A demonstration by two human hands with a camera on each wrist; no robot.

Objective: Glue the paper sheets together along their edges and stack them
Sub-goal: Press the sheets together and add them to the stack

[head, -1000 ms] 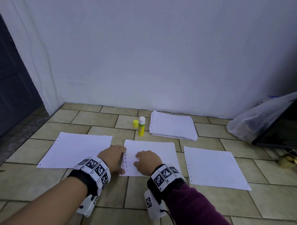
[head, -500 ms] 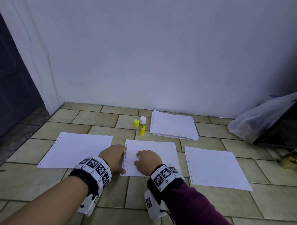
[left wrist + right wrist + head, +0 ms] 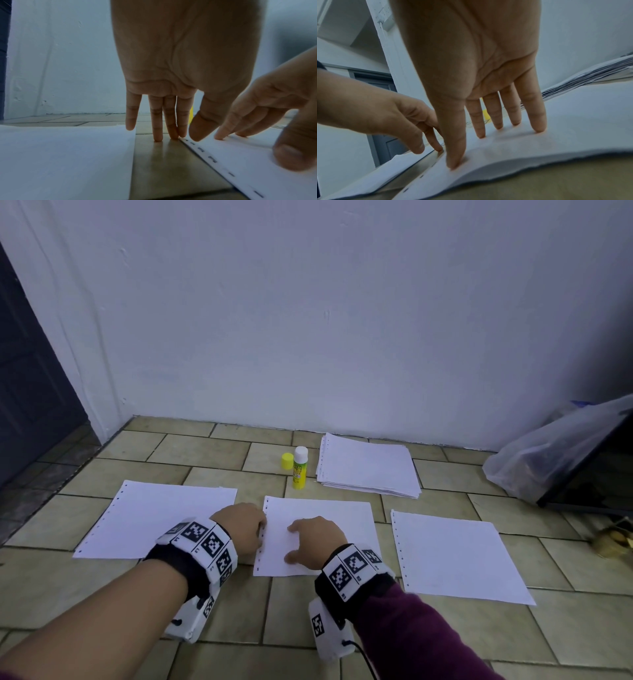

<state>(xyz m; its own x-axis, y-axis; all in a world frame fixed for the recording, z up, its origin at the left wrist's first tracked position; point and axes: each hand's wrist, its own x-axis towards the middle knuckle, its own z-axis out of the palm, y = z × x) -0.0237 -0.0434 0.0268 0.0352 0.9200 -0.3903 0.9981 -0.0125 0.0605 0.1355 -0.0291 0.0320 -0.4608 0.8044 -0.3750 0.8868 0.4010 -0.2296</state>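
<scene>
Three flat single sheets are lying on tiled floor (image 3: 219, 607); one stack (image 3: 368, 465); one glue stick (image 3: 300, 463) standing uncapped. Right hand (image 3: 317, 537) is pressing the middle sheet (image 3: 329, 515) with spread straight fingers; left hand (image 3: 239, 527), fingers straight, is touching its punched edge.

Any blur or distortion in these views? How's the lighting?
Head: sharp, dim bluish light, wall edge bowed by the wide lens. Left wrist: right hand soft at frame edge, left hand dim. Right wrist: sheet bends with distortion, near edge blurred.

Both hands: right hand (image 3: 471, 60) fingertips press the middle sheet (image 3: 539, 148).
</scene>
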